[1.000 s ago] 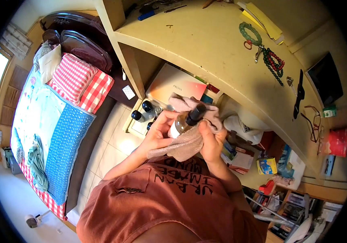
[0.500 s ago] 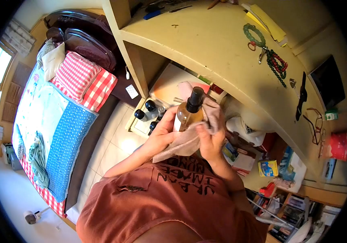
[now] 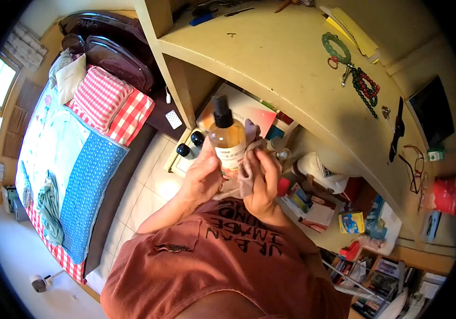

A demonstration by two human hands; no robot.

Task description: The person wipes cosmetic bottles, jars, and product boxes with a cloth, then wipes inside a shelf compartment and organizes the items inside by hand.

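1. the left hand (image 3: 201,171) is curled around one side of the bottle (image 3: 229,139), gripping it.
2. the right hand (image 3: 265,181) is closed on a bunched cloth (image 3: 246,178), pressing it to the bottle's other side.
3. the bottle is held between both hands, before the person's shirt (image 3: 206,255), its black top (image 3: 221,110) uppermost and leaning slightly left; the pale label faces the camera, with amber showing above it.
4. beyond the bottle lies a box (image 3: 262,114), partly hidden.
5. two black caps (image 3: 184,150) show just left of the left hand.
6. on the shelf (image 3: 270,64) lie beads (image 3: 366,87), a watch (image 3: 396,130) and glasses (image 3: 416,170).
7. well apart at left, a checked pillow (image 3: 103,98) and a blue blanket (image 3: 92,181) lie on the bed (image 3: 52,138).
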